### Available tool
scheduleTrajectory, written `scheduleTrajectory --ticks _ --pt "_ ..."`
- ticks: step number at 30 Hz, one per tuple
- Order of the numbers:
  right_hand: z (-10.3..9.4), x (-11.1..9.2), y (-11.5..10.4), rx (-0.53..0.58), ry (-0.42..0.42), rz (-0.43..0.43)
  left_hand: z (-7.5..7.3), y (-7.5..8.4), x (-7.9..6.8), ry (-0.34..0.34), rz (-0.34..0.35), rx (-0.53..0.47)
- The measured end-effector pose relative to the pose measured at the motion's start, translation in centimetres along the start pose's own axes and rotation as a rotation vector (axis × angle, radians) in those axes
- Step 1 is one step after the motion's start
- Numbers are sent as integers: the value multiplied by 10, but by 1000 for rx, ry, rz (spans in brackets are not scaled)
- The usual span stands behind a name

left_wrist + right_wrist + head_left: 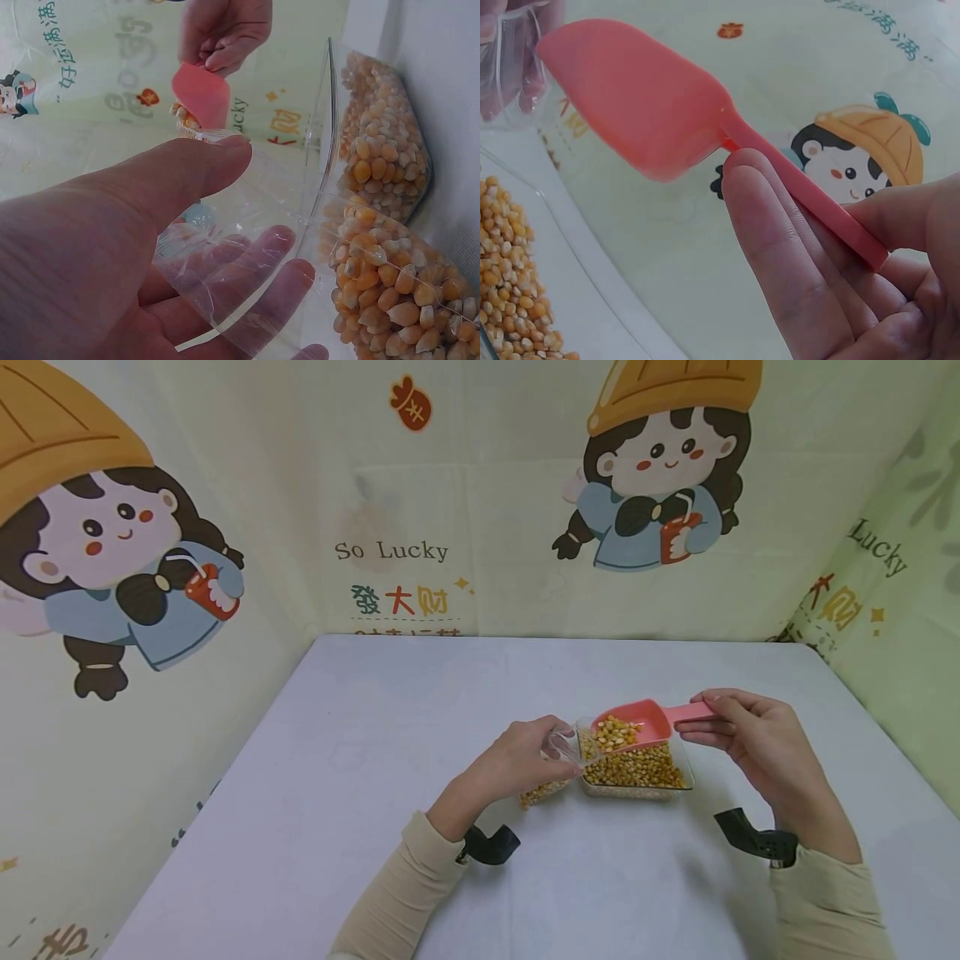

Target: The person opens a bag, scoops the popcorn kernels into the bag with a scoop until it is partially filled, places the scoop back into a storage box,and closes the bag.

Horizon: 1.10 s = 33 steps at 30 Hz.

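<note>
My right hand holds a pink scoop by its handle, with yellow corn kernels in its bowl. The scoop is above a clear rectangular container of corn, its tip at the mouth of a clear plastic bag. My left hand grips that bag near its top, thumb on one side. Corn kernels fill the bag's lower part, beside the container. In the right wrist view the scoop's underside shows, and fingers support the handle from below.
Everything stands on a white-covered table. A printed cloth backdrop with cartoon figures rises behind and at both sides. Black wrist mounts sit at both sleeve cuffs.
</note>
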State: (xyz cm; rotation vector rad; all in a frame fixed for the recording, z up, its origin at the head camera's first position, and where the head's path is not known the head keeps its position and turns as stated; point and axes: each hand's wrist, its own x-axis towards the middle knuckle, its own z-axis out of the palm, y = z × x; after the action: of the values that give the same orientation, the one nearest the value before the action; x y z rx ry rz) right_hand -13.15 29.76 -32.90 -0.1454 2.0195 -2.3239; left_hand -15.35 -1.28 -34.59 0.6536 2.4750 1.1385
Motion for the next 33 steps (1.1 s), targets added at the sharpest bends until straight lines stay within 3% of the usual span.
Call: scheduleTrajectory --ticks 26,33 --pt "12 -1 -5 -38 -6 -10 0 2 -2 8 -3 25" --pt "16 -2 -6 -96 21 -7 0 1 -2 9 -2 24"
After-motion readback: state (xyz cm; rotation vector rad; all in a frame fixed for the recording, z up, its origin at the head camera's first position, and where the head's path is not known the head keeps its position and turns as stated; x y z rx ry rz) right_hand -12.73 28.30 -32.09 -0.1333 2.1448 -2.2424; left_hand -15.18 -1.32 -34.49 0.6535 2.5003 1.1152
